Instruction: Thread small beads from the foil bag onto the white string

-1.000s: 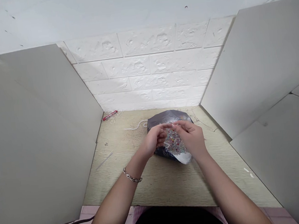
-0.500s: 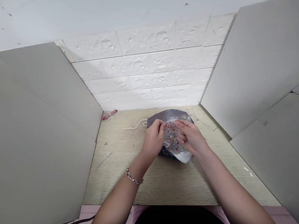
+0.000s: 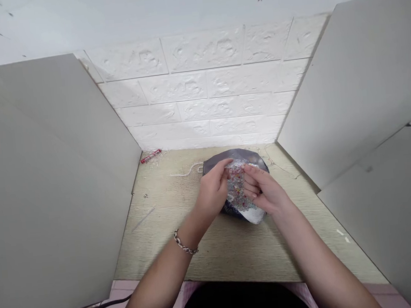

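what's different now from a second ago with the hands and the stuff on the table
The left hand and right hand, nearly touching before, have drawn apart sideways above the beads. Whether anything tiny was gripped or released can't be told. The open bag, white strand and red packet stayed put.

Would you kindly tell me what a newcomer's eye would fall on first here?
Most likely the many-coloured beads, with the dark bag around them, on the table between the left hand and the right hand. Next, perhaps, the silvery bracelet on the left wrist, then the small red strip at the table's far left corner.
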The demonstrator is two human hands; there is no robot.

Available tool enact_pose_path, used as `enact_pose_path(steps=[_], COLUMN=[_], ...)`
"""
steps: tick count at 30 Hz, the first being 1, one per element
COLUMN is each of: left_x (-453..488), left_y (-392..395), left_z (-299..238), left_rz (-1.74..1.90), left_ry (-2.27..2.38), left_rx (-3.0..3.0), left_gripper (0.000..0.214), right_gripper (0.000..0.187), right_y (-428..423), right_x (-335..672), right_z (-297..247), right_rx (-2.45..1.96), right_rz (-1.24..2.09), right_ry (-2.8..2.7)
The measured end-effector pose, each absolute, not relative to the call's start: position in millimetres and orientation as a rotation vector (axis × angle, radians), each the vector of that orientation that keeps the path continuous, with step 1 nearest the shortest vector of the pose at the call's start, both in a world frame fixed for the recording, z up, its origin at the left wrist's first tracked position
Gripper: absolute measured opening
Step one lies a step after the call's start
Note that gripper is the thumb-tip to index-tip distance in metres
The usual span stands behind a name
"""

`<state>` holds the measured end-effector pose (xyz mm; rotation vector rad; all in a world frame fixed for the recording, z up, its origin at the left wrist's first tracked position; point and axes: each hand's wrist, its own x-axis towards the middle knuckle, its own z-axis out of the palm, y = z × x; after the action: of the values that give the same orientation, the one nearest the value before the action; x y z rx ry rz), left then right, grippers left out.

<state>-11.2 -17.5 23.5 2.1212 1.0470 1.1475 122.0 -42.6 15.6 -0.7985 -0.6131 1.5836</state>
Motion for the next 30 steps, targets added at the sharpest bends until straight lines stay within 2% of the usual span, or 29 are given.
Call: enact_pose_path(steps=[3, 9, 14, 30], left_x=[-10.5, -9.8, -10.7, -13.5], left_y=[-14.1, -15.1, -20.3, -14.0], left_z=[18.7, 19.1, 26.3, 11.7], left_rz=[1.163, 1.285, 1.505, 1.591], left_ry=[1.052, 0.963, 0.957, 0.982], left_rx=[2.116, 2.148, 2.292, 2.893], left_gripper=[0.031, 0.015, 0.01, 0.018], right_gripper=[0.027, 0.024, 0.02, 0.02], right_y=[-42.8, -43.3, -43.8, -45.0], right_x=[122.4, 122.3, 121.8, 120.1], right_z=[16.1, 17.2, 16.7, 17.3], right_rx=[-0.795, -0.789, -0.839, -0.885], right_rz=[1.596, 1.594, 1.539, 1.474], right_ry=[-0.616, -0.627, -0.682, -0.735])
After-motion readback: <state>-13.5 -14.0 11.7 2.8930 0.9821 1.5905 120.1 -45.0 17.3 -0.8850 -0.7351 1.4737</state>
